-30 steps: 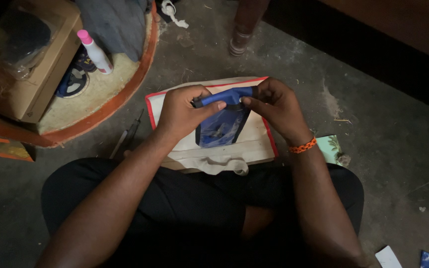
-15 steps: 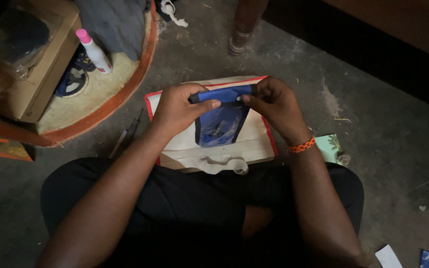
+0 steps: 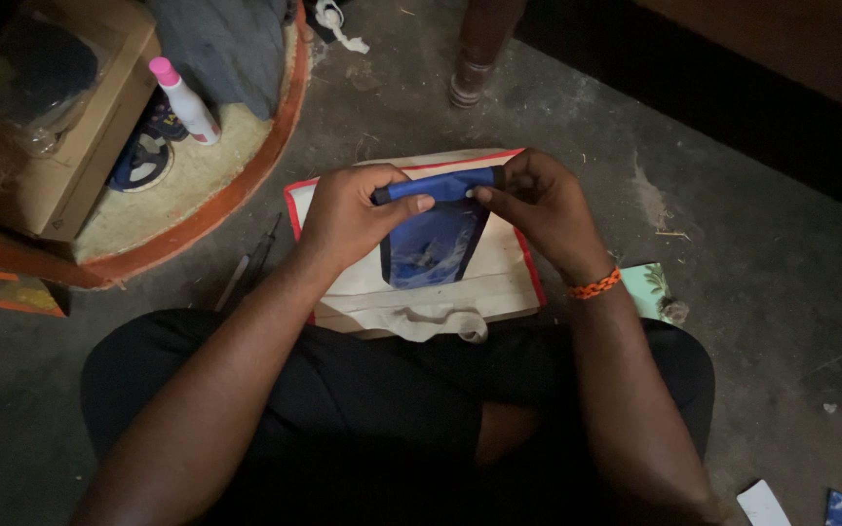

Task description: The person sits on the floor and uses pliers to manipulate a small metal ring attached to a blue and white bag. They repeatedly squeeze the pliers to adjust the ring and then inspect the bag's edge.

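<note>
At far left a cardboard box (image 3: pixel 70 146) sits on a round woven mat (image 3: pixel 207 185) edged in orange-red, its surface coarse and pale. A white plastic bottle (image 3: pixel 187 102) with a pink cap lies tilted on the mat, beside a fold of grey cloth (image 3: pixel 221 49). A thin dark tool (image 3: pixel 250 263) lies on the rough concrete floor (image 3: pixel 762 292) just off the mat.

The left hand (image 3: pixel 348 219) is closed on the left end of a blue tube (image 3: pixel 440 185), thumb pressed along its front, fingers curled behind. The tube is slim, smooth and rounded, with a dark tip poking out past the knuckles. Its long axis runs nearly level, left to right, rising slightly toward the right. The right hand (image 3: pixel 538 209) pinches the right end, fingertips together on it. The tube hangs over a flat cream bag (image 3: pixel 499 278) with red trim, and a glossy blue pouch (image 3: pixel 431 244) lies on the bag directly beneath.

An orange braided band (image 3: pixel 593 285) circles the right wrist. Right of that a greenish card (image 3: pixel 650 287) rests on the floor, and a turned wooden leg (image 3: pixel 479 49) stands behind.
</note>
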